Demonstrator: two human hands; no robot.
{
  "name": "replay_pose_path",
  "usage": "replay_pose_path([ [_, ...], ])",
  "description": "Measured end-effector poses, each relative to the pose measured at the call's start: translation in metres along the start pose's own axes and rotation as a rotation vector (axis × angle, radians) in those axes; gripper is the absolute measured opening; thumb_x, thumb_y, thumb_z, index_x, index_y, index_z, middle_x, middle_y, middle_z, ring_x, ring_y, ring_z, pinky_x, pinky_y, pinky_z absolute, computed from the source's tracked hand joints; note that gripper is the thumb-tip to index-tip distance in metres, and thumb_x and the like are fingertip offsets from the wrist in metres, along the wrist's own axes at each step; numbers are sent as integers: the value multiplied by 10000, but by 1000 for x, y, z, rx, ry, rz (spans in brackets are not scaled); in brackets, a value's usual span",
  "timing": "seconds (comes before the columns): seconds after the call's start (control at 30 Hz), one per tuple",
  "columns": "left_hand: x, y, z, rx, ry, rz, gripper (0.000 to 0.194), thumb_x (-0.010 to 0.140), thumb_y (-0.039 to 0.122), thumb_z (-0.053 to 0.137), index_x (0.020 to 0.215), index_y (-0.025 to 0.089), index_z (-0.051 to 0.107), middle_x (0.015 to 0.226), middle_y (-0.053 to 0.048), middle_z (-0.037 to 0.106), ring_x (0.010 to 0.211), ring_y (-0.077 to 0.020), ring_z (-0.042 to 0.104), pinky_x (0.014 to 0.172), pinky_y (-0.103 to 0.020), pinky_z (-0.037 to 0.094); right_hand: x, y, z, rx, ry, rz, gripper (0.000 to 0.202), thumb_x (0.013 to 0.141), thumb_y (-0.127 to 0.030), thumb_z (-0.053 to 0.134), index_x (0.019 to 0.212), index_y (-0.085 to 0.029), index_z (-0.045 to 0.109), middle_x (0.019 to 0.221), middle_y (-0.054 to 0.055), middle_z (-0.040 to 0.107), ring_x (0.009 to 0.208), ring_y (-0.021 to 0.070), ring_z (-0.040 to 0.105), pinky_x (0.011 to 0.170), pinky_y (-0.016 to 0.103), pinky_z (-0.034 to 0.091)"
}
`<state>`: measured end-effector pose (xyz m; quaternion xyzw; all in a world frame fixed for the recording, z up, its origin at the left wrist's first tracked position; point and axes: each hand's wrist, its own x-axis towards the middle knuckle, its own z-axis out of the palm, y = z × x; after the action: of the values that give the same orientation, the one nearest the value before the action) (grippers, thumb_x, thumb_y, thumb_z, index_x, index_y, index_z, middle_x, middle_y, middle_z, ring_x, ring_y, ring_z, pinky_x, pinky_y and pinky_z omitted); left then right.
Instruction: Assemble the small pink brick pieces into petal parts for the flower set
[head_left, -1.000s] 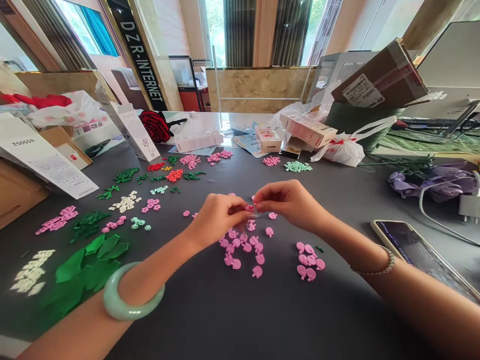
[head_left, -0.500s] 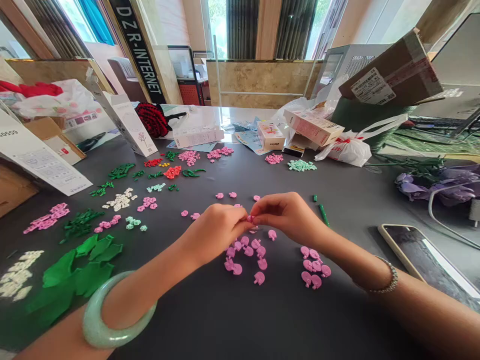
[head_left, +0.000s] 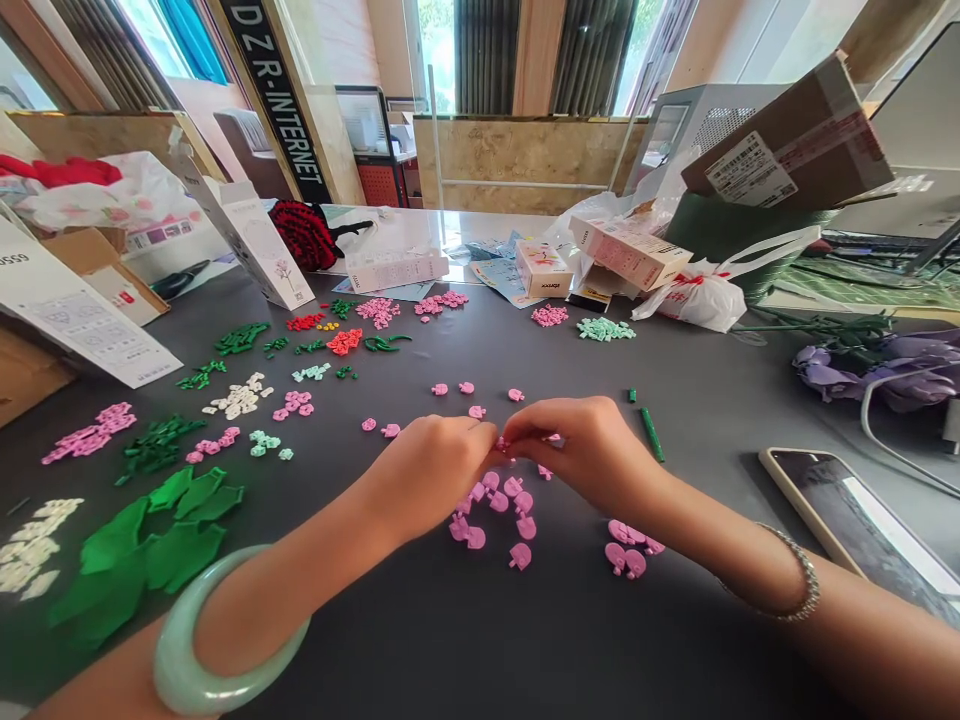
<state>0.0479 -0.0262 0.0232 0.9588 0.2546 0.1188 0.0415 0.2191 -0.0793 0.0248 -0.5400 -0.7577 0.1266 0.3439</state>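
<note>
Far left, a white printed box (head_left: 97,315) leans at a slant on the dark table (head_left: 420,640). In front of it lie cream pieces (head_left: 34,545) in rows and, farther back, a patch of pink strips (head_left: 90,433). Next to the right: flat green leaf shapes (head_left: 184,560), overlapping, with a heap of dark green pieces (head_left: 159,447) behind them. A pale green bangle (head_left: 176,650) rings the left forearm. Beyond, small separate groups: off-white pieces (head_left: 240,397), mint pieces (head_left: 264,443), orange-red pieces (head_left: 345,342).

Centre: left hand (head_left: 442,465), back toward the camera, fingers drawn together, their tips pinching a small pink piece (head_left: 502,443). The piece sits above the table, between the fingertips of both hands; its shape is mostly hidden. Below it, loose pink discs (head_left: 520,556) lie in a scattered cluster, several with a short stub. Right hand (head_left: 577,445): thumb and forefinger closed on the same piece from the other side.

Right of centre, a second group of discs (head_left: 635,565) lies partly behind the right forearm; a green rod (head_left: 652,434) lies beyond the arm, a short green tube (head_left: 632,395) near its far end. A beaded bracelet (head_left: 812,585) circles the right wrist. Far right: phone (head_left: 847,500), face up, and purple flowers (head_left: 821,375) behind it.
</note>
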Motion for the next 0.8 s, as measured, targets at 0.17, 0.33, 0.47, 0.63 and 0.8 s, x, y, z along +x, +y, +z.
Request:
replay_pose_path([
  [0.17, -3, -3, 4, 113, 68, 99, 221, 896, 171, 468, 740, 124, 617, 613, -21, 620, 540, -160, 601, 484, -257, 392, 1, -2, -2, -7, -19, -20, 174, 721, 6, 617, 737, -146, 701, 689, -2, 716, 599, 83, 626, 582, 160, 456],
  [0.33, -3, -7, 9, 161, 141, 200, 245, 897, 130, 421, 750, 123, 616, 578, -10, 577, 504, -149, 557, 466, -261, 386, 2, -1, -2, -5, -29, -43, 152, 736, 4, 611, 737, -121, 696, 688, 14, 716, 605, 84, 630, 585, 156, 455],
  [0.47, -2, -5, 12, 210, 215, 267, 295, 923, 137, 369, 751, 124, 609, 582, -15, 578, 506, -153, 559, 453, -266, 378, 1, 1, -1, -33, -29, -95, 165, 733, 27, 593, 730, -110, 685, 680, 23, 709, 607, 91, 630, 580, 162, 450],
  [0.63, -3, -4, 12, 180, 251, 280, 318, 934, 156, 362, 741, 120, 612, 563, -15, 571, 494, -150, 553, 450, -262, 370, -1, 2, 1, -53, -41, -93, 162, 769, -6, 554, 751, -106, 680, 694, 35, 702, 614, 105, 618, 574, 189, 449],
  [0.8, -1, -9, 0, -34, 223, 190, 370, 950, 279, 391, 672, 125, 580, 563, -12, 576, 490, -111, 528, 476, -218, 374, 3, 3, -4, 146, -71, 61, 119, 789, -98, 576, 774, -134, 688, 718, 23, 700, 623, 105, 604, 600, 215, 463],
])
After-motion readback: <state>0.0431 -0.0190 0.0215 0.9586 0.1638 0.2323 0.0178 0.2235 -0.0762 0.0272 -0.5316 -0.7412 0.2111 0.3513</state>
